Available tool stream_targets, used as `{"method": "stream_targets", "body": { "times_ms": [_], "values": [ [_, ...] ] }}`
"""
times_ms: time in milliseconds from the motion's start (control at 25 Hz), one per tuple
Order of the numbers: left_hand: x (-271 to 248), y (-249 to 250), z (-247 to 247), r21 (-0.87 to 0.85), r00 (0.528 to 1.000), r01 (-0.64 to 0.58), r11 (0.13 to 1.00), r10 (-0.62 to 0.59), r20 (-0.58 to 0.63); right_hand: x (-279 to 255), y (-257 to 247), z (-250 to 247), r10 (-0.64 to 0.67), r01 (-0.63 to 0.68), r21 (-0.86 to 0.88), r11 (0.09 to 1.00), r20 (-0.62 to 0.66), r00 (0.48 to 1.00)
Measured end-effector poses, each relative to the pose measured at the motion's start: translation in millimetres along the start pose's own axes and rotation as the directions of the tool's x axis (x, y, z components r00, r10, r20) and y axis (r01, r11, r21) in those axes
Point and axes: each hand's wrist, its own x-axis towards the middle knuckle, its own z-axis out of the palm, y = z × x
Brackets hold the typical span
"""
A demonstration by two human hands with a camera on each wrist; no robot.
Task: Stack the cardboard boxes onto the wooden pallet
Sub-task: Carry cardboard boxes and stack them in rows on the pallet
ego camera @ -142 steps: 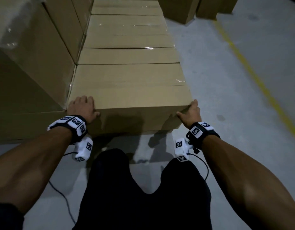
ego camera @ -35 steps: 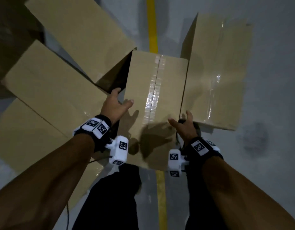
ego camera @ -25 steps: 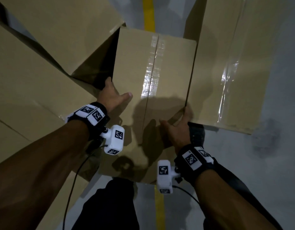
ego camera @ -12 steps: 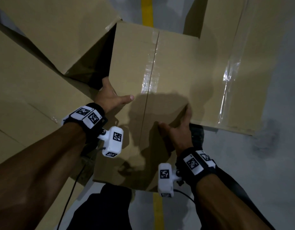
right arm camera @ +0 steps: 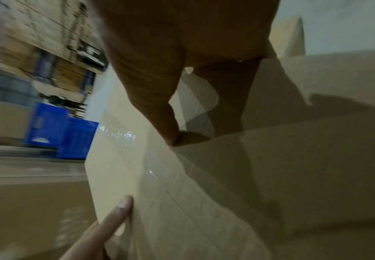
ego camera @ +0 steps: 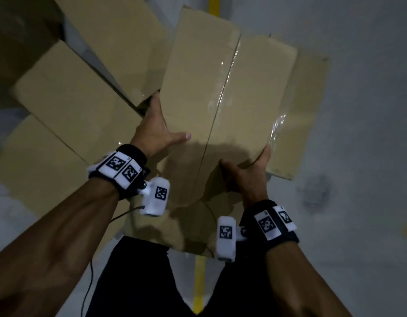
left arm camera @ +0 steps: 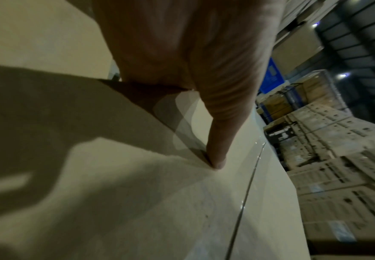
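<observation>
A taped cardboard box (ego camera: 220,88) is held up in front of me, over the other boxes on the floor. My left hand (ego camera: 156,131) grips its left edge, thumb (left arm camera: 217,140) lying flat on the top face (left arm camera: 137,202). My right hand (ego camera: 248,175) grips the right edge near the near corner, thumb (right arm camera: 159,114) on the top (right arm camera: 226,193). The other fingers of both hands are hidden down the box's sides. The wooden pallet is not in view.
Several more cardboard boxes lie skewed on the grey floor at the left (ego camera: 72,106) and back left (ego camera: 120,42), and one lies under the held box's right side (ego camera: 307,115). A yellow floor line (ego camera: 199,282) runs between my legs. Stacked cartons (left arm camera: 337,158) stand farther off.
The box has come up off the floor in both hands and its far end has swung right, so it now overlaps the box on the right. Both grips are unchanged.
</observation>
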Motion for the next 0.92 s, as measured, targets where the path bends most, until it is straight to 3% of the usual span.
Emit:
{"method": "stream_targets", "body": {
  "times_ms": [160, 240, 400, 600, 800, 880, 920],
  "values": [
    [-78.2, 58.9, -69.4, 0.067, 0.991, -0.05, 0.996, 0.058, -0.118, -75.4, -74.3, -20.5, -0.116, 0.116, -0.023, 0.993, -0.017, 0.993],
    [-117.9, 78.8, -106.2, 0.085, 0.971, -0.131, 0.988, 0.145, -0.192, -113.5, -107.3, -22.5, -0.214, 0.212, -0.059, 0.976, -0.031, 0.976],
    [-188.8, 102.8, -176.2, 0.102, 0.914, -0.22, 0.97, 0.241, -0.327, -185.7, -162.1, -18.6, -0.445, 0.441, -0.089, 0.893, -0.032, 0.895],
    [-278.5, 111.4, -235.5, 0.016, 0.833, -0.212, 0.977, 0.189, -0.52, -260.9, -223.1, -16.4, -0.631, 0.646, -0.193, 0.739, 0.138, 0.763],
    [-365.6, 94.6, -234.1, -0.115, 0.641, -0.184, 0.976, 0.031, -0.767, -306.5, -249.8, -4.7, -0.78, 0.863, -0.148, 0.483, 0.376, 0.5],
    [-402.9, 87.7, -218.0, -0.159, 0.519, -0.174, 0.972, -0.047, -0.853, -323.5, -249.1, -0.1, -0.788, 0.921, -0.095, 0.378, 0.49, 0.374],
    [-418.3, 85.0, -209.6, -0.182, 0.467, -0.165, 0.969, -0.086, -0.88, -331.3, -247.3, 1.0, -0.772, 0.932, -0.087, 0.351, 0.537, 0.341]
  ]
}}
